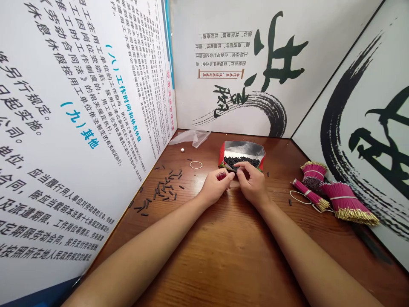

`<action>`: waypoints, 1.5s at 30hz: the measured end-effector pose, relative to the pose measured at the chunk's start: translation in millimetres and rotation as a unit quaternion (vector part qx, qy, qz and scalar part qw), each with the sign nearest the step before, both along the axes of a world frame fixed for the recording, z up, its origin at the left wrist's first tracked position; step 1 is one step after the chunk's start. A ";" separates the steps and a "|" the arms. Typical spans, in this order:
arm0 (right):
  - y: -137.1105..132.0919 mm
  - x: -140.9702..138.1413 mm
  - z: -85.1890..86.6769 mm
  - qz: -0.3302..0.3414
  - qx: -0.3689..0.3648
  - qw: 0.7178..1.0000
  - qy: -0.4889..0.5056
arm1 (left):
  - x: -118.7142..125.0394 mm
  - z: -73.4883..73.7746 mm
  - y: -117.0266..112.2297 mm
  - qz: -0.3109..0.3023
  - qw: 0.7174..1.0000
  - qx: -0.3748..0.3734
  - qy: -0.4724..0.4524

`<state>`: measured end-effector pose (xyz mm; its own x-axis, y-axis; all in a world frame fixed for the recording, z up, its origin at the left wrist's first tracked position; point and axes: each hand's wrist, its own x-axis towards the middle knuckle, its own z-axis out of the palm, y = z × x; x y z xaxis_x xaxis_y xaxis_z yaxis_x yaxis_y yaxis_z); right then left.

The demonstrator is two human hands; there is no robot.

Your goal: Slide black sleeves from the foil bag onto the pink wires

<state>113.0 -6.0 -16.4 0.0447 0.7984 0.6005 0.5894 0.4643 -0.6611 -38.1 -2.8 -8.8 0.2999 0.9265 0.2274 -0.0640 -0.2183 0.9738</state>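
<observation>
My left hand [216, 184] is closed round a small bunch of magenta wires [221, 175], whose ends show between thumb and fingers. My right hand [251, 179] is pinched close beside it, its fingertips meeting the left hand's; what it pinches is too small to make out. Both hands rest on the wooden table [223, 251], just in front of an open red box [242, 155] with a silver lining that holds several short black tubes [242, 161].
Loose black tubes [162, 189] lie scattered left. Tied magenta wire bundles with gold tips [345, 200] lie right, beside rubber bands [300, 197]. Another rubber band [196, 164], a white bead [182, 150] and a clear plastic bag [191, 136] lie behind. Printed boards wall three sides.
</observation>
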 end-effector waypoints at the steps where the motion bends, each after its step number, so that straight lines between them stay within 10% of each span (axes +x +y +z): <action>1: 0.1 0.1 -0.1 0.000 -0.002 1.000 0.000 | 0.2 -1.7 0.8 -0.011 1.000 -0.009 0.009; 10: -0.2 -1.1 1.1 -0.001 -0.006 1.000 0.002 | -2.2 -1.6 2.4 0.040 0.999 0.008 -0.003; 19: -10.6 -6.3 10.2 0.088 0.018 0.994 -0.069 | -4.9 -2.6 0.3 0.043 0.952 0.076 0.294; 32: -8.5 -18.3 8.3 0.054 0.012 0.984 -0.171 | -2.2 -8.0 -5.8 0.018 0.968 0.116 0.221; 41: -1.2 -14.8 0.3 0.018 -0.056 0.998 0.006 | -7.3 -7.0 0.4 0.016 0.956 0.136 0.260; 45: 4.3 -9.4 -3.2 -0.035 -0.095 0.984 0.146 | -7.2 -4.8 4.2 -0.001 0.991 0.081 0.102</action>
